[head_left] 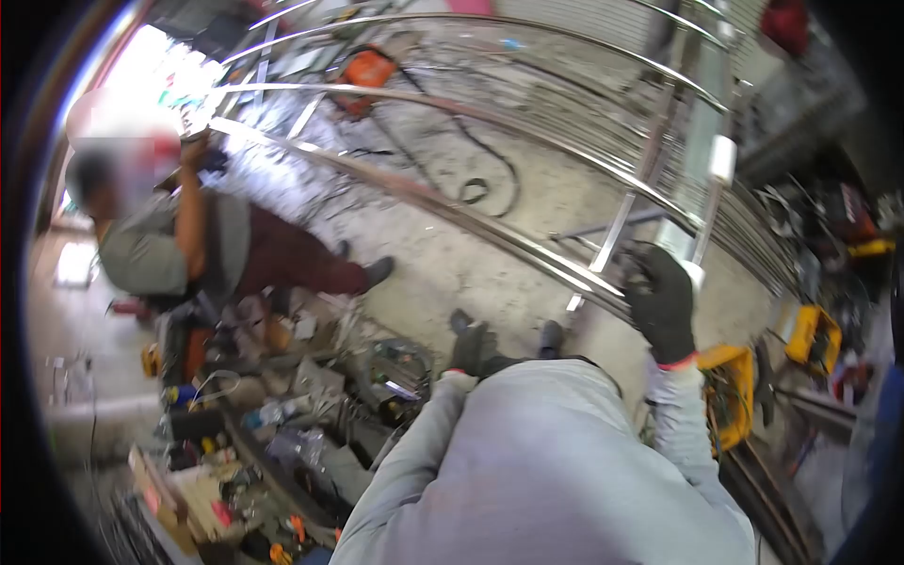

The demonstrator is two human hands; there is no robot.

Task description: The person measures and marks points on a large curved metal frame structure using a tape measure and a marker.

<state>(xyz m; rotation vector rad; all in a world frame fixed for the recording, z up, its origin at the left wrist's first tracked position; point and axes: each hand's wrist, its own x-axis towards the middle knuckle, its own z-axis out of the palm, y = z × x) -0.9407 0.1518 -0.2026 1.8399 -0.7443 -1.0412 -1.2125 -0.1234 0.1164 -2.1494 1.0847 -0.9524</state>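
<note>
A long railing of shiny metal tubes (452, 209) runs slantwise across the view, with short posts joining its bars. My right hand (662, 306), in a dark glove with a red cuff edge, is closed around the railing's lower right end, near a post. My left hand (468, 349), also in a dark glove, is low in front of my body, apart from the railing. Its fingers are blurred and partly hidden, so I cannot make out their pose or anything in them.
Another person (179, 231) stands at the left, a raised hand at the railing's far end. An orange machine (367, 71) and a black cable (508, 174) lie beyond the railing. Yellow containers (730, 395) are at my right; cluttered tools and scrap (311, 405) at my left.
</note>
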